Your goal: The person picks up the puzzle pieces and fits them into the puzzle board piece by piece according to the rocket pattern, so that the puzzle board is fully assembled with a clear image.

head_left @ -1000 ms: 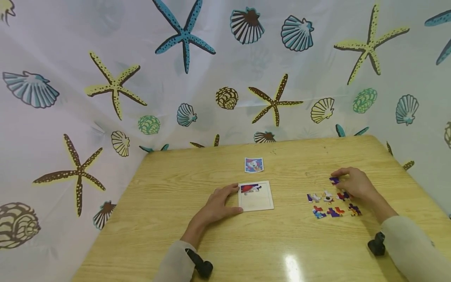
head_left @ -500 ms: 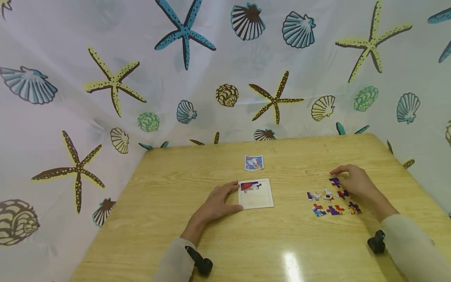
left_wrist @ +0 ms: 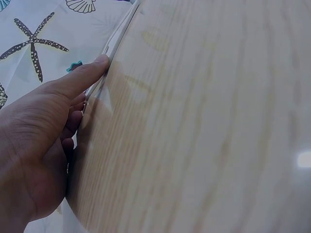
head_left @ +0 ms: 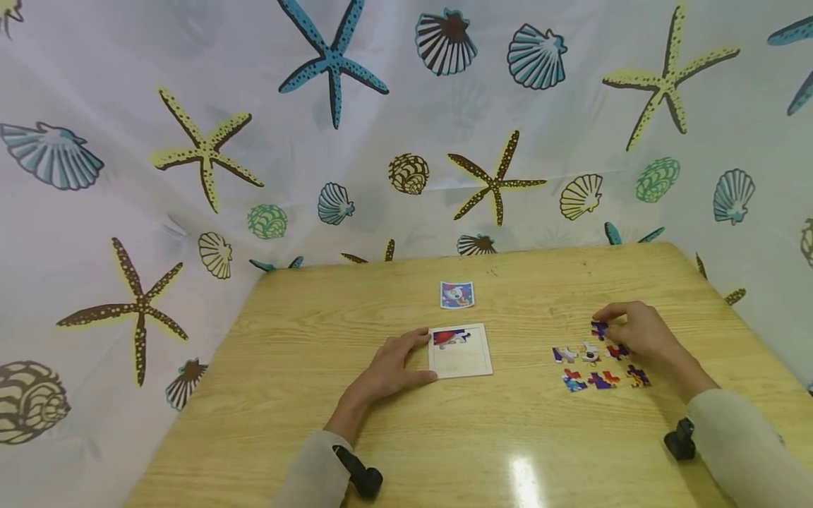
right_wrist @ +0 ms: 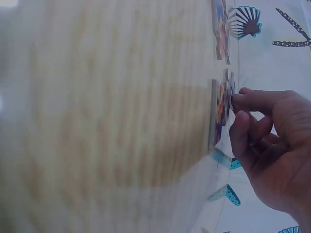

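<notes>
In the head view my left hand (head_left: 389, 367) holds the left side of a white square puzzle tray (head_left: 484, 353), its index finger at the upper corner and its thumb at the lower one. The left wrist view shows the thumb (left_wrist: 87, 75) laid along the tray's edge. Joined red, white and purple pieces (head_left: 449, 339) fill the tray's upper left part. My right hand (head_left: 643, 331) pinches a purple puzzle piece (head_left: 598, 329) by its right side, between thumb and index finger. Just below it lie two rows of loose pieces (head_left: 600, 379), partly overlapped by the hand.
A small picture card (head_left: 457, 295) of a white cartoon animal lies behind the tray. The wooden table (head_left: 343, 303) ends at a hanging curtain (head_left: 406, 127) printed with shells and starfish. Black cameras sit at both wrists (head_left: 365, 480).
The purple piece has shifted slightly left and turned a little in my right hand. My left hand stays at the tray, and the head view has tilted only slightly.
</notes>
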A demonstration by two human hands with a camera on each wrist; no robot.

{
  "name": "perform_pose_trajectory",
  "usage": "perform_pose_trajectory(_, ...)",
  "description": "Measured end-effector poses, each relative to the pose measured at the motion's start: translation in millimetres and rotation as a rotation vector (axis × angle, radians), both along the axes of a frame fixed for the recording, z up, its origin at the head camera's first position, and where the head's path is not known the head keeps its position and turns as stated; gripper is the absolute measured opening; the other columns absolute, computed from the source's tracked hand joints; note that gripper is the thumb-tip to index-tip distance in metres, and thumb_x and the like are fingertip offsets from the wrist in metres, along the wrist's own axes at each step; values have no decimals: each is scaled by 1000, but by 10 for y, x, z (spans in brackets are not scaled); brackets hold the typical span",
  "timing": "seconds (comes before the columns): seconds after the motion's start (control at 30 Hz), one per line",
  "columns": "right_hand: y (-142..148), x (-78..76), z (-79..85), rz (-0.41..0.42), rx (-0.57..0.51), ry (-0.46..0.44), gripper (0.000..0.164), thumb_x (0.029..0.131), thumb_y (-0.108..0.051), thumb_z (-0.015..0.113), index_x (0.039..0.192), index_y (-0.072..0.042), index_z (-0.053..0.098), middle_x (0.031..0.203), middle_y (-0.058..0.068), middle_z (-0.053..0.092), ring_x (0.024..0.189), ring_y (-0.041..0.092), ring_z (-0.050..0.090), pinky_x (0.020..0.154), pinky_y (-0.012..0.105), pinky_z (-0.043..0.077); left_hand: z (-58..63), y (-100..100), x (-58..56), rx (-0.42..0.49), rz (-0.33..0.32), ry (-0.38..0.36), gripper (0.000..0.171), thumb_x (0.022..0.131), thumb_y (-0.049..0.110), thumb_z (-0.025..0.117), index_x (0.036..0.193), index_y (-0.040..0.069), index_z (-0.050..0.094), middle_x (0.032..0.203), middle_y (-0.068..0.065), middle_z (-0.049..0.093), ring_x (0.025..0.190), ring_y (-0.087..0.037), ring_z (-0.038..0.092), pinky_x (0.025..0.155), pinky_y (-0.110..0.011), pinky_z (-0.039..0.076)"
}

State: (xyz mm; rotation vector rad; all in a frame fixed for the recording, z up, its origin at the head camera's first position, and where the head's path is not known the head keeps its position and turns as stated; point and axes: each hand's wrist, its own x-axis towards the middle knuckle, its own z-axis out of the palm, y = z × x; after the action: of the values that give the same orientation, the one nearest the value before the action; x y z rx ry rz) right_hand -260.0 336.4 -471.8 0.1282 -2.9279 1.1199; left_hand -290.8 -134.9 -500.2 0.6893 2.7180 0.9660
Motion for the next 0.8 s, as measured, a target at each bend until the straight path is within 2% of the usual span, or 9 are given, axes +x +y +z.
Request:
perform_pose_trajectory(0.1,-8,-1,-13,-6,-2,-4,33,94,2,60,126,4,69,125,32,64,56,16,52,44,31,43,-9,3,4,2,-1,-6,79,89,44,81,157,18,48,167,6,36,152,-28,29,122,-55,23)
perform_pose_trajectory(0.2,5,3,-6,2,-13,-20,35,93,2,57,127,3,69,126,31,64,47,16,47,42,32,44,-5,6,5,8,-6,-7,79,89,45,81,157,17,48,167,5,35,151,-29,30,122,-56,23)
perform_pose_trajectory(0.37,25,12,26,51,-32,-57,39,91,2,60,129,1,68,133,31,60,45,14,41,43,33,44,8,-9,5,7,-6,-6,79,90,46,80,157,19,48,167,8,35,152,-26,29,122,-55,23)
perform_pose_trajectory(0.5,26,21,33,62,-53,-72,38,93,1,60,130,1,68,135,32,58,45,14,39,43,33,44,24,-15,4,11,-9,-2,79,90,45,80,157,19,48,168,8,34,153,-26,28,122,-55,23)
perform_pose_trajectory(0.8,17,2,-4,75,19,28,30,92,0,65,121,1,74,125,31,66,43,13,41,42,31,42,38,-6,17,11,-11,-5,78,90,44,80,157,19,48,167,7,35,152,-29,29,122,-57,23)
